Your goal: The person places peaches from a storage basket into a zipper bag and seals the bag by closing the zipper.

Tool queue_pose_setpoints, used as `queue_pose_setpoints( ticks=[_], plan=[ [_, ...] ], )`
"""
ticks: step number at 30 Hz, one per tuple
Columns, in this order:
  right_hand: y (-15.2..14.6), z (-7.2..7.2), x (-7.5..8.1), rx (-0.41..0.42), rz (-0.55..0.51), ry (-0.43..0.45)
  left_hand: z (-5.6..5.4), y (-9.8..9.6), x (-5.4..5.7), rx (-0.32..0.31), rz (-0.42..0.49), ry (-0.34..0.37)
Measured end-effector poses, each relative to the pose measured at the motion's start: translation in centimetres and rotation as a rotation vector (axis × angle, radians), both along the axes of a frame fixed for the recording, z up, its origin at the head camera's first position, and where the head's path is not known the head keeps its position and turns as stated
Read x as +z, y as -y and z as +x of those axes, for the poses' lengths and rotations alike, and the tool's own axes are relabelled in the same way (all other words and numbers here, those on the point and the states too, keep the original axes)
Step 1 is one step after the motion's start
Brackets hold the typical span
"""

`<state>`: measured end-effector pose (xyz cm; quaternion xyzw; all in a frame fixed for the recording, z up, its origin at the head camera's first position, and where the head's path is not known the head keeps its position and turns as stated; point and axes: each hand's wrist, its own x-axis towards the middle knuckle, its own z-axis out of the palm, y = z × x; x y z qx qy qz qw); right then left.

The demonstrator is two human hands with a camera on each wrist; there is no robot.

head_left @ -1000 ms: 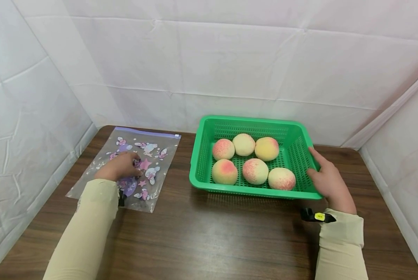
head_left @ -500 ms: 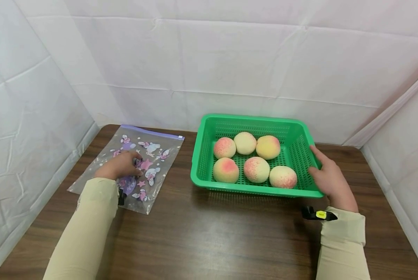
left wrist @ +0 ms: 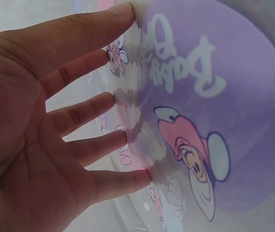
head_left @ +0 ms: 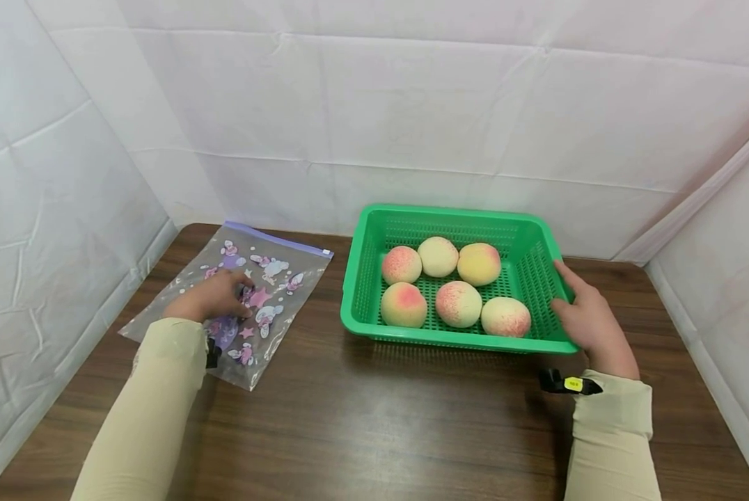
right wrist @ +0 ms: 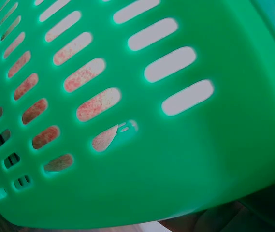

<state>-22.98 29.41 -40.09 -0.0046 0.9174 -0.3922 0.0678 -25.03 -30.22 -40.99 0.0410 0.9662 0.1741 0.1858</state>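
My left hand [head_left: 208,298] rests its fingertips on a clear zip bag [head_left: 293,282] with pink and purple cartoon prints and a purple zip strip. Spread, fairly straight fingers [left wrist: 84,113] touch the plastic in the left wrist view. At the right end of a green plastic basket [head_left: 450,339], my right hand [head_left: 594,330] holds the rim, thumb on top and the other fingers mostly hidden outside. Several peaches, one a yellow peach [head_left: 478,264], lie in two rows inside. The right wrist view is filled by the slotted basket wall [right wrist: 142,169].
The brown wooden table [head_left: 362,424] carries both bag and basket near its back edge. A white sheet wall [head_left: 412,125] stands right behind them, with more white sheeting on both sides. A dark wrist strap [head_left: 569,384] sits at the right cuff.
The bag has turned clockwise under my left hand, its zip end swinging right and its near corner shifting left. My right hand and the basket stay put.
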Motion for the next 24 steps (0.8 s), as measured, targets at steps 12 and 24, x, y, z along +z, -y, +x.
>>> queue_pose_setpoints(
  ticks=[12,24],
  plan=[
    [0.1,0.0,-0.5,-0.003,-0.007,0.006,0.7,0.7,0.0,-0.042,0.011,-0.021],
    [-0.1,-0.1,-0.4,-0.007,-0.005,-0.009,0.6,1.2,0.1,-0.091,0.018,-0.037]
  ],
)
